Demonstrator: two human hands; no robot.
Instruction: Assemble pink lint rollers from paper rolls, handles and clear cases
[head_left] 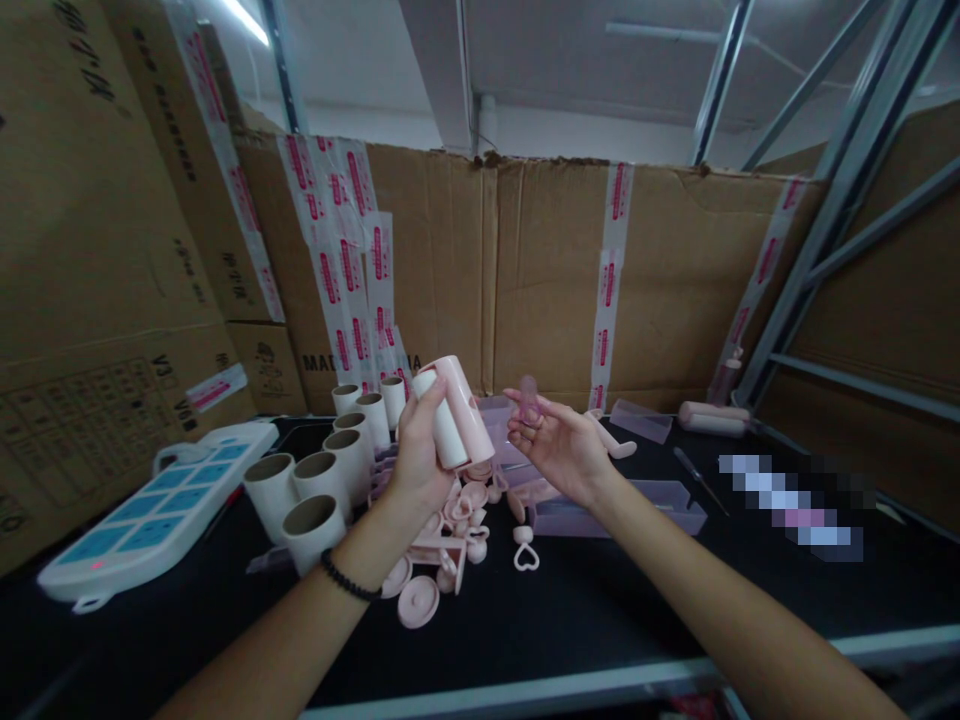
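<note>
1. Forearms [292, 640] angle in from near left and near right; a black band [349, 580] circles the left wrist.
2. Loose pink parts [418, 602] lie on the black table [570, 620], below and between the hands, with a heart piece [526, 557] near their right side.
3. Left hand [420, 455] is raised and closed around a white roll [448, 430] and pink shell [471, 415]; its thumb crosses the roll, the other fingers mostly hidden.
4. Both tilt, tops leaning left, the roll along the shell's left side.
5. Right hand [566, 455] is palm up, fingers part-curled, holding a clear piece [529, 395] at the fingers, right of the shell; how firmly, I cannot tell.
6. White tubes [311, 535] stand left; a cardboard wall [540, 260] rises at the far side.
</note>
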